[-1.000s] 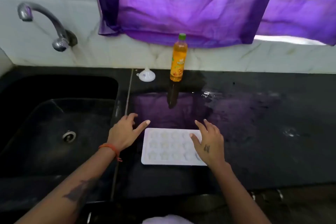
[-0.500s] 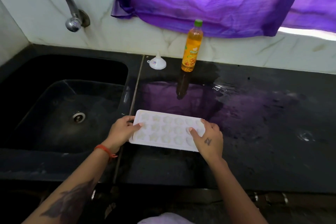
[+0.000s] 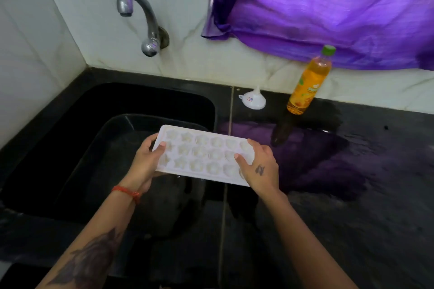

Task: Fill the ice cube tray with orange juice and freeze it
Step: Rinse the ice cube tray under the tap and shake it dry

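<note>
The white ice cube tray (image 3: 203, 155) is held level in the air, over the seam where the black sink (image 3: 70, 129) on the left meets the dark tabletop (image 3: 352, 183) on the right. Its star-shaped cups look pale and hold no orange liquid, so filling appears not yet begun and freezing is still ahead. The orange juice bottle (image 3: 308, 82) stands capped at the far wall, well apart from the tray, with a small white funnel (image 3: 253, 99) just left of it. The left hand (image 3: 146, 164) grips the tray's left end, thumb on top. The right hand (image 3: 260, 168) grips the right end likewise.
</note>
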`<state>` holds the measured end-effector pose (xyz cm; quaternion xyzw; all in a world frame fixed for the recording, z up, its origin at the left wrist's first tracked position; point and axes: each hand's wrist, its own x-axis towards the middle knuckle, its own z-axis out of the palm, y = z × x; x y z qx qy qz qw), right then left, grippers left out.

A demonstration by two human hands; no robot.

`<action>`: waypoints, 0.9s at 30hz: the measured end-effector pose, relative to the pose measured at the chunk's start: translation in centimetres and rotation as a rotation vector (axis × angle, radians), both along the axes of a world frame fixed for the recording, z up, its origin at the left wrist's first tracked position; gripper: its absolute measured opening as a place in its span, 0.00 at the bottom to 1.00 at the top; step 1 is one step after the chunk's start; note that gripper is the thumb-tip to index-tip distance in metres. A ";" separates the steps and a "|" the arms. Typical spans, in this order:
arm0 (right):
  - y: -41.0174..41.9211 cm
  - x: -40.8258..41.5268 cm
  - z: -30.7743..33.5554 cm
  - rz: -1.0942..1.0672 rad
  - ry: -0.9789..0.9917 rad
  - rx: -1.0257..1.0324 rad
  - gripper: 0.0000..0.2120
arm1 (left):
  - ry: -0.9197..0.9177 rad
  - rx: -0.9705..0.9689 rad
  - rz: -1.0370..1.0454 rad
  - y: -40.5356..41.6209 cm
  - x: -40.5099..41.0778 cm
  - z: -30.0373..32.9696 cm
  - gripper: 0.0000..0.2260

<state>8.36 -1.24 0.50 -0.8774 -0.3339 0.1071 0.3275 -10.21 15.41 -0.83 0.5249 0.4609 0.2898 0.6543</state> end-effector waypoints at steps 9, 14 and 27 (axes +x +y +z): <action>14.2 -1.8 2.3 0.182 -0.115 0.142 0.22 | -0.019 -0.094 0.126 9.8 -4.2 -0.8 0.09; 26.2 -2.5 5.6 0.384 -0.194 0.131 0.29 | -0.035 -0.136 0.167 13.1 -5.4 -1.1 0.10; 40.0 -0.6 8.2 0.515 -0.673 -0.225 0.11 | -0.073 -0.165 0.216 16.6 -8.5 -1.6 0.08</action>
